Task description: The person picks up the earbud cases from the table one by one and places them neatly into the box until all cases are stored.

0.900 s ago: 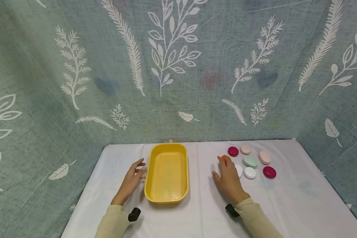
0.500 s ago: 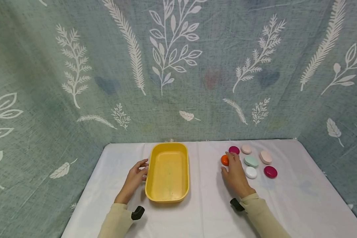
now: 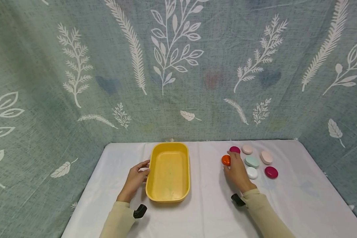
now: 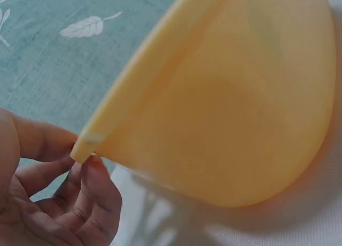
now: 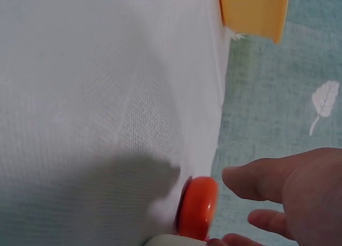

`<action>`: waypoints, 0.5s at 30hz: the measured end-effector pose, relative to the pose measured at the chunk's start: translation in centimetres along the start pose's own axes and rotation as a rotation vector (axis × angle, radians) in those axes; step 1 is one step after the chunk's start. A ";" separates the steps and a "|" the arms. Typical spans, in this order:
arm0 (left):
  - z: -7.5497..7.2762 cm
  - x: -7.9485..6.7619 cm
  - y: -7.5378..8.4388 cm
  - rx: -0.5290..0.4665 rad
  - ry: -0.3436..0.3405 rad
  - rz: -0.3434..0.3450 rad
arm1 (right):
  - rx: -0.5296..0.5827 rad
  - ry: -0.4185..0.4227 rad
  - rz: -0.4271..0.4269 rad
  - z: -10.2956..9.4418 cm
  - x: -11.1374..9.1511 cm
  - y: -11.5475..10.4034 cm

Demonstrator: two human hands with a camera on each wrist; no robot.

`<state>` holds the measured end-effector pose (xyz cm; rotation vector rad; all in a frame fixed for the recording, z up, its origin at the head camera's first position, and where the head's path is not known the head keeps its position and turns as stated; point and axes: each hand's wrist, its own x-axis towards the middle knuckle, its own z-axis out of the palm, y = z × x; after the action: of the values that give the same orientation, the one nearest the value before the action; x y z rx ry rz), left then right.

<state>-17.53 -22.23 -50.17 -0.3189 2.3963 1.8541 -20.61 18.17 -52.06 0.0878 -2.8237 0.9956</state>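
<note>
The yellow tray [image 3: 168, 197] stands left of centre on the table. My left hand [image 3: 134, 180] grips its left side; in the left wrist view the rim [image 4: 88, 144] lies between the thumb and fingers. My right hand [image 3: 238, 170] is over the group of smooth, rounded, soap-like pieces. An orange piece [image 3: 225, 160] shows just left of its fingertips. In the right wrist view the thumb is held apart from the fingers, near the orange piece [image 5: 197, 207]. A white piece [image 5: 173, 240], partly cut off by the frame, lies by the fingers.
Near the right hand lie a dark red piece [image 3: 234, 150], a pale pink one [image 3: 247, 149], a larger pink one [image 3: 266, 157], a mint oval [image 3: 252, 161], a white round one [image 3: 252, 173] and another dark red one [image 3: 271, 172]. A leaf-patterned curtain [image 3: 178, 82] hangs behind the table.
My right hand has moved right, from over the orange piece to beside it, covering a white piece. My left hand has come right and taken the tray's rim.
</note>
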 end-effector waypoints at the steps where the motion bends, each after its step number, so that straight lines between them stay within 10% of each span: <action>1: 0.0 0.0 0.0 0.000 0.001 -0.005 | -0.006 -0.009 0.003 0.0 0.1 0.0; 15: -0.1 0.4 0.0 -0.002 0.009 -0.074 | -0.051 -0.074 0.004 0.3 1.3 -0.1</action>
<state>-17.94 -22.37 -50.22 -0.4110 2.3546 1.8282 -21.87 17.94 -52.00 0.1160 -2.9155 0.9393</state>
